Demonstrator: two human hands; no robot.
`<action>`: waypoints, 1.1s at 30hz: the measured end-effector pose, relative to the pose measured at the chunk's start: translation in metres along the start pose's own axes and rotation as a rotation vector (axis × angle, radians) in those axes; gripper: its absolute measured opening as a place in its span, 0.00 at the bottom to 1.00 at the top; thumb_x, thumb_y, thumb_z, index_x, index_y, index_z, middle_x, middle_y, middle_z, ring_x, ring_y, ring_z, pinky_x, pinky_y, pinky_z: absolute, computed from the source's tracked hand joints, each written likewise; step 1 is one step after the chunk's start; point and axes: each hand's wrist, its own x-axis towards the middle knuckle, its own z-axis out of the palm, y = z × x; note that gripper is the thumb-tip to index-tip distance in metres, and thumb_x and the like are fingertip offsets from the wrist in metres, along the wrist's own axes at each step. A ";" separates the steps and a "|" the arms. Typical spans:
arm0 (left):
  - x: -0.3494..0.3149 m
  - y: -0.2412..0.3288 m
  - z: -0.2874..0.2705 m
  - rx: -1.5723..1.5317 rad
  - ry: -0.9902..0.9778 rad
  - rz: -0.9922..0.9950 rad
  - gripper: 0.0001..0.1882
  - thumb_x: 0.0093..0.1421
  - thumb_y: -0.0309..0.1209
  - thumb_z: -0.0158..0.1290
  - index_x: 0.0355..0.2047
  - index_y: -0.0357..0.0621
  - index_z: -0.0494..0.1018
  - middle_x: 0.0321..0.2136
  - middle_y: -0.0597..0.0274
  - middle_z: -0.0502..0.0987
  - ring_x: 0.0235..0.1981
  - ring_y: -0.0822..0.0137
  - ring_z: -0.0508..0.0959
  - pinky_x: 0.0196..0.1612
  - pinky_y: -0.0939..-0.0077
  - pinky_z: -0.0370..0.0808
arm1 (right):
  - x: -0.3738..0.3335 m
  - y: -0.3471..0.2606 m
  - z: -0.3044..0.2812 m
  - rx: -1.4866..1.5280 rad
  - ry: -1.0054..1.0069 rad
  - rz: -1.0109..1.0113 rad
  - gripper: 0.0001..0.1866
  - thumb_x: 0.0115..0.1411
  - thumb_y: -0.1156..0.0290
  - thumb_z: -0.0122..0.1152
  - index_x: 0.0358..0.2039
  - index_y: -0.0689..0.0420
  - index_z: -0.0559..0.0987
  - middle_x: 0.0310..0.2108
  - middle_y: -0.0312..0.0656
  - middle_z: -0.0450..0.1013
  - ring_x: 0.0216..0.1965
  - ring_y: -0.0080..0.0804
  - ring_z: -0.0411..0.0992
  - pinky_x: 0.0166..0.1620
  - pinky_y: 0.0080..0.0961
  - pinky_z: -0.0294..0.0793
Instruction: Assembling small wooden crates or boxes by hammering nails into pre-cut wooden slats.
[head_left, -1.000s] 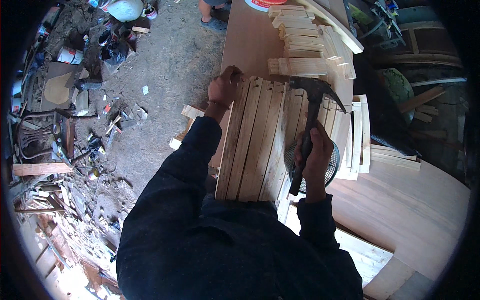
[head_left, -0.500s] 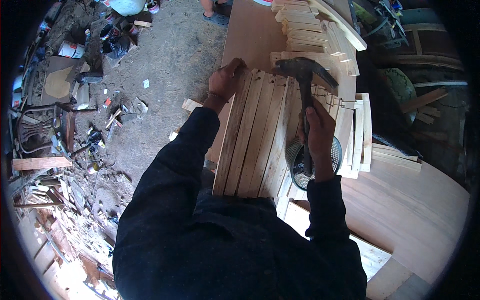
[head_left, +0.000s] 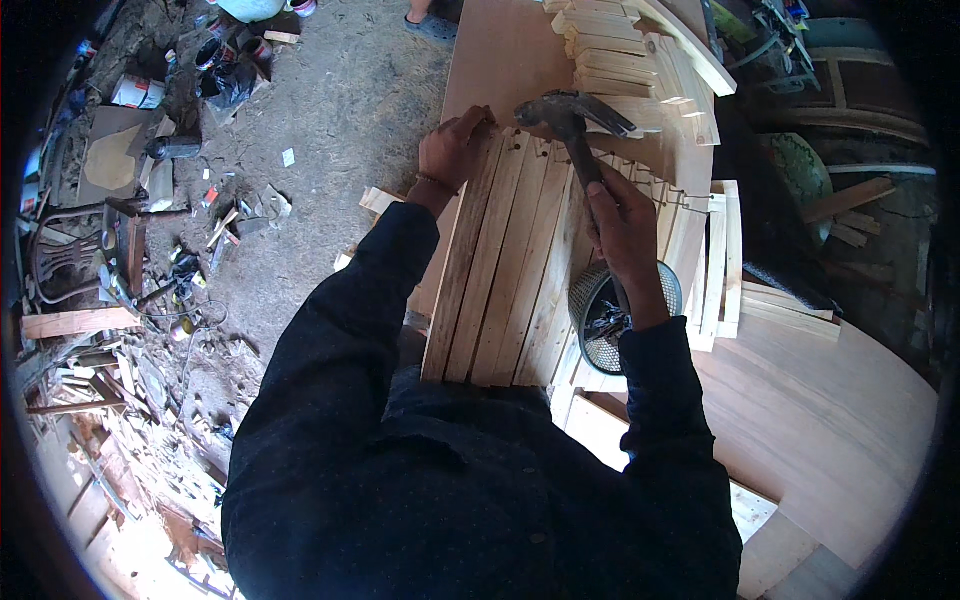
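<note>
Gripping a black claw hammer with a dark shaft in the right hand, with the fingers clamped around the shaft. Having swung its head leftward over the last second, now tilting it and bringing the striking face closer to the left hand. Seemingly turning, by that shift, from the middle of the row of narrow pale wooden slats, laid side by side before the body, to its left end, near the dark metal nails projecting from the far ends. Keeping the left hand at the far left corner of the slats, with fingers bent; cannot tell whether closed on anything. Exposing more, below the right hand, of a round grey mesh basket with dark pieces inside.
</note>
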 end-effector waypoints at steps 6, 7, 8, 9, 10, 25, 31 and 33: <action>0.005 0.013 -0.007 -0.029 -0.019 -0.044 0.07 0.60 0.38 0.51 0.37 0.53 0.73 0.29 0.57 0.79 0.31 0.52 0.80 0.31 0.61 0.76 | 0.008 0.005 0.002 -0.119 -0.003 -0.011 0.18 0.63 0.67 0.54 0.53 0.58 0.73 0.23 0.33 0.69 0.22 0.15 0.63 0.26 0.18 0.65; 0.006 0.013 -0.008 -0.067 -0.008 -0.042 0.06 0.59 0.39 0.51 0.35 0.55 0.71 0.26 0.56 0.78 0.30 0.51 0.79 0.29 0.58 0.74 | 0.007 0.002 0.004 -0.117 -0.011 0.011 0.18 0.63 0.67 0.54 0.53 0.58 0.73 0.23 0.33 0.69 0.22 0.15 0.63 0.26 0.18 0.66; 0.005 0.013 -0.009 -0.067 -0.008 -0.044 0.06 0.59 0.39 0.51 0.35 0.55 0.71 0.26 0.56 0.78 0.30 0.51 0.79 0.29 0.58 0.74 | 0.007 0.001 0.004 -0.115 -0.018 0.034 0.18 0.63 0.67 0.54 0.53 0.58 0.74 0.22 0.33 0.69 0.21 0.15 0.63 0.26 0.19 0.66; 0.005 0.013 -0.009 -0.033 -0.020 -0.027 0.07 0.59 0.39 0.51 0.35 0.55 0.71 0.26 0.57 0.78 0.30 0.52 0.79 0.29 0.58 0.74 | 0.007 0.001 0.005 -0.115 -0.019 0.036 0.18 0.63 0.67 0.54 0.53 0.58 0.74 0.22 0.33 0.69 0.21 0.15 0.63 0.26 0.19 0.66; 0.004 0.013 -0.010 0.001 -0.033 -0.010 0.07 0.60 0.40 0.51 0.35 0.56 0.72 0.26 0.57 0.78 0.29 0.52 0.79 0.29 0.59 0.75 | 0.007 0.002 0.005 -0.092 -0.023 0.048 0.18 0.63 0.67 0.54 0.53 0.58 0.74 0.22 0.33 0.69 0.21 0.15 0.63 0.26 0.19 0.66; 0.003 0.010 -0.009 0.100 -0.087 0.107 0.09 0.59 0.41 0.51 0.39 0.58 0.72 0.29 0.64 0.79 0.32 0.58 0.79 0.29 0.60 0.76 | 0.024 0.004 -0.001 -0.306 0.018 -0.135 0.20 0.60 0.65 0.56 0.51 0.59 0.74 0.26 0.43 0.75 0.24 0.22 0.72 0.31 0.22 0.72; 0.006 0.003 -0.006 0.166 -0.107 0.171 0.10 0.58 0.41 0.52 0.39 0.58 0.74 0.26 0.61 0.77 0.29 0.57 0.78 0.28 0.60 0.75 | 0.038 0.007 0.001 -0.495 -0.020 -0.323 0.20 0.59 0.64 0.57 0.50 0.60 0.74 0.28 0.46 0.77 0.26 0.27 0.75 0.34 0.24 0.74; 0.006 0.006 -0.006 0.161 -0.087 0.177 0.09 0.58 0.41 0.52 0.38 0.58 0.74 0.25 0.61 0.76 0.29 0.57 0.78 0.28 0.60 0.75 | 0.047 0.007 -0.005 -0.548 -0.049 -0.384 0.20 0.59 0.64 0.57 0.50 0.60 0.74 0.29 0.46 0.77 0.27 0.29 0.76 0.34 0.25 0.75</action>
